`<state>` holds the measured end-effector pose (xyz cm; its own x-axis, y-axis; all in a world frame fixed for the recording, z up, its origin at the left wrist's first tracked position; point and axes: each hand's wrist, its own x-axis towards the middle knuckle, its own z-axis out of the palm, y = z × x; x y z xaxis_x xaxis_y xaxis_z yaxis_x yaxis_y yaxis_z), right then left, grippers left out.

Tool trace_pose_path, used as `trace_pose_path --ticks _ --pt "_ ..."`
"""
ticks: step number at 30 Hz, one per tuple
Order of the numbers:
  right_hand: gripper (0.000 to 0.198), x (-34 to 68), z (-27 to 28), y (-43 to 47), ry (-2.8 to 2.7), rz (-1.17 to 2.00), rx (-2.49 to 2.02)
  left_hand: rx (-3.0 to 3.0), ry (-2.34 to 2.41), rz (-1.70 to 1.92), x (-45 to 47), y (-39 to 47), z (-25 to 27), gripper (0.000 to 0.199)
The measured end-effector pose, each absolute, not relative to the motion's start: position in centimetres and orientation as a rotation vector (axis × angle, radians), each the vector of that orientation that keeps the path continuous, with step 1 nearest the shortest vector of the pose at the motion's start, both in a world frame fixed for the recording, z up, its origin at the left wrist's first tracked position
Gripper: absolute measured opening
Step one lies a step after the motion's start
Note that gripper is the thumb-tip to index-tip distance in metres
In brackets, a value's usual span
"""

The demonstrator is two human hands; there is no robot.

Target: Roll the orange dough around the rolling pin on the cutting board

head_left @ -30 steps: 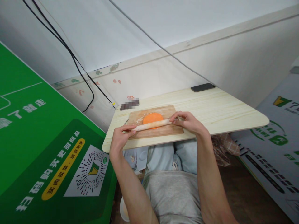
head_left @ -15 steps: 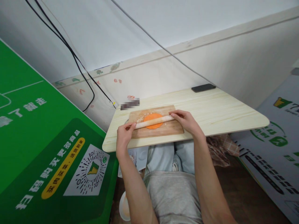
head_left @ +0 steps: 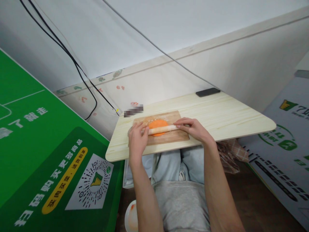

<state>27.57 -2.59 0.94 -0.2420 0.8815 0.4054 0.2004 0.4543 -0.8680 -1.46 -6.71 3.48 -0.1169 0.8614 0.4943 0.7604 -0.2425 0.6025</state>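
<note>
A pale wooden rolling pin point(head_left: 162, 130) lies across a flat round of orange dough point(head_left: 158, 123). My left hand point(head_left: 138, 138) is closed on the pin's left end, its fingers over the top. The pin's right end is held by my right hand point(head_left: 191, 127), with thumb and fingers around it. Under the dough is a wooden cutting board point(head_left: 169, 139), dusted with white flour near its far side. Both ends of the pin are hidden by my hands.
The board rests on a light wood-grain table point(head_left: 224, 116). A dark phone point(head_left: 208, 92) lies at the back edge, and a pixelated dark object point(head_left: 133, 111) stands at the back left. A green panel point(head_left: 29, 135) rises on the left. Below is a white bowl point(head_left: 130, 219).
The rolling pin has turned to lie more level, and my left hand has shifted right and inward along it. My right hand has moved slightly. The view has shifted a little.
</note>
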Motion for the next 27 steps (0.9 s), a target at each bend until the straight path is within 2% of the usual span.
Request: trace_pose_path --ticks 6,15,22,27 --pt "0.025 27.4 0.9 -2.7 -1.708 0.863 -0.910 2.227 1.790 1.034 5.5 -4.3 3.7 0.031" --pt "0.024 26.6 0.6 -2.2 -1.651 0.793 -1.008 2.305 2.009 0.685 6.4 -2.7 4.1 0.045" --pt "0.028 26.6 -0.1 -1.6 -1.628 0.745 -1.014 2.247 2.034 0.857 7.6 -6.8 2.2 0.048" --pt "0.028 26.6 -0.1 -1.5 -1.628 0.739 -1.024 2.257 2.024 0.895 7.7 -6.3 2.2 0.044"
